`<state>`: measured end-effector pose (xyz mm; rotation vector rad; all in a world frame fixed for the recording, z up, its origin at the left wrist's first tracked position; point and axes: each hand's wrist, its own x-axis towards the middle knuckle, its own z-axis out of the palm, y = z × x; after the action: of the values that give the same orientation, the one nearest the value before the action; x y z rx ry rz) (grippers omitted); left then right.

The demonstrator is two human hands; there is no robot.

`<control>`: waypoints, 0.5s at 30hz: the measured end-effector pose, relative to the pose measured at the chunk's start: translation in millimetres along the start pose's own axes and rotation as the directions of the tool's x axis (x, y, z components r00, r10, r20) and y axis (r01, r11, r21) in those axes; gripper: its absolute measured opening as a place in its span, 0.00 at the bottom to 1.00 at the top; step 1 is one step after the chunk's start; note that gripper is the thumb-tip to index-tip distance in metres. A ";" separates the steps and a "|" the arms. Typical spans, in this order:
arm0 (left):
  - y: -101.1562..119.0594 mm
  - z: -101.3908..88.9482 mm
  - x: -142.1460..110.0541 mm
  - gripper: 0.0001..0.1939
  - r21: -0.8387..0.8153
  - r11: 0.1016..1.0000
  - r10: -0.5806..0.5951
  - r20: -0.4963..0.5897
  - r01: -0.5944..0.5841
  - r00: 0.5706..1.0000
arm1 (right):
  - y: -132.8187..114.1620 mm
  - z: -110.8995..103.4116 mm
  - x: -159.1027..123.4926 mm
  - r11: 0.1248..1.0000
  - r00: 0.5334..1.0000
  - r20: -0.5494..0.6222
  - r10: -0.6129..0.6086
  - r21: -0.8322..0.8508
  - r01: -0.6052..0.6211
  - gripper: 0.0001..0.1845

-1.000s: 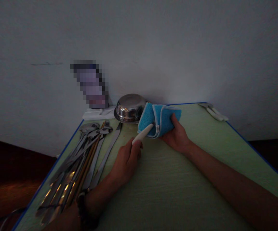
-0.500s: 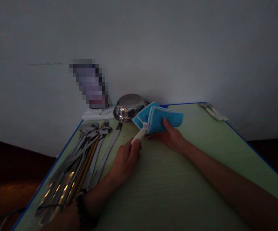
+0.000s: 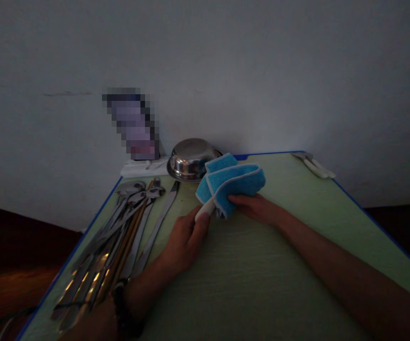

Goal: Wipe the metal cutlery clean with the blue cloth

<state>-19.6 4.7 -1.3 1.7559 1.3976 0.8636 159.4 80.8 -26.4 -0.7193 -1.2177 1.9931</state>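
Observation:
My left hand (image 3: 188, 237) is wrapped round the white handle (image 3: 205, 210) of a utensil whose far end is hidden in a blue cloth (image 3: 240, 182), so its kind does not show. The cloth is folded, with pale edging. It is pinched in my right hand (image 3: 254, 206), thumb on the near side, around the hidden end. Both hands are raised over the middle of the table, the cloth in front of an upturned metal bowl (image 3: 192, 158).
Several metal utensils and chopsticks (image 3: 130, 237) lie along the left of the green table (image 3: 261, 279). A table knife (image 3: 160, 220) lies beside them. White-handled utensils (image 3: 314, 166) rest at the far right corner. A blurred upright phone-like object (image 3: 133, 125) leans by the wall.
My right hand has shifted a little left and down along the utensil, turning and bunching the cloth closer to the handle. My left hand has kept its grip nearly in place.

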 end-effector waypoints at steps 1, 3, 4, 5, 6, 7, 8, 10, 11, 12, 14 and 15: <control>0.1 0.2 0.0 0.18 -0.022 1.000 -0.003 -0.025 0.003 1.000 | 0.8 -0.6 0.9 0.999 1.000 0.016 -0.010 0.043 0.010 0.17; 0.4 0.6 0.2 0.18 -0.062 0.998 -0.013 -0.081 0.008 0.997 | 0.1 -0.3 2.2 0.991 0.999 0.043 -0.030 0.133 0.024 0.16; 0.6 0.7 0.4 0.18 -0.076 0.997 -0.020 -0.103 0.012 0.994 | -1.1 0.4 2.6 0.984 0.998 0.052 -0.039 0.174 0.029 0.16; 0.7 0.7 0.6 0.18 -0.082 0.997 -0.024 -0.120 0.014 0.993 | -2.6 1.2 3.0 0.977 0.997 0.064 -0.047 0.212 0.033 0.16; 1.0 0.7 0.8 0.19 -0.080 0.997 -0.025 -0.131 0.014 0.991 | -4.0 2.0 3.2 0.970 0.996 0.076 -0.055 0.241 0.035 0.16; 1.2 0.6 0.9 0.19 -0.073 0.997 -0.023 -0.135 0.013 0.991 | -5.3 2.7 3.2 0.965 0.994 0.087 -0.062 0.259 0.037 0.17; 1.5 0.4 1.0 0.19 -0.064 0.998 -0.019 -0.135 0.010 0.991 | -6.4 3.0 3.0 0.963 0.993 0.102 -0.065 0.268 0.036 0.17; 2.1 -0.1 1.0 0.19 -0.051 0.999 -0.011 -0.135 0.004 0.991 | -9.2 2.2 1.1 0.966 0.988 0.147 -0.042 0.260 0.002 0.17; 2.3 -0.3 1.1 0.19 -0.045 0.999 -0.011 -0.139 0.005 0.990 | -11.7 0.8 -0.8 0.972 0.982 0.187 0.000 0.230 -0.044 0.17; 2.5 -0.6 1.1 0.19 -0.038 0.999 -0.016 -0.140 0.010 0.990 | -15.3 -1.7 -3.6 0.979 0.972 0.228 0.061 0.175 -0.103 0.17; 2.5 -0.9 1.4 0.20 -0.016 0.999 -0.031 -0.135 0.030 0.990 | -26.8 -10.2 -11.2 0.969 0.925 0.292 0.245 -0.034 -0.246 0.16; 2.4 -1.0 1.6 0.20 -0.001 0.999 -0.043 -0.124 0.043 0.991 | -34.5 -16.6 -15.9 0.941 0.906 0.270 0.326 -0.185 -0.284 0.14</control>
<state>-19.0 6.0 1.3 1.6919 1.5115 0.9622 190.7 88.4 -0.2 -0.7345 -1.5119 2.3576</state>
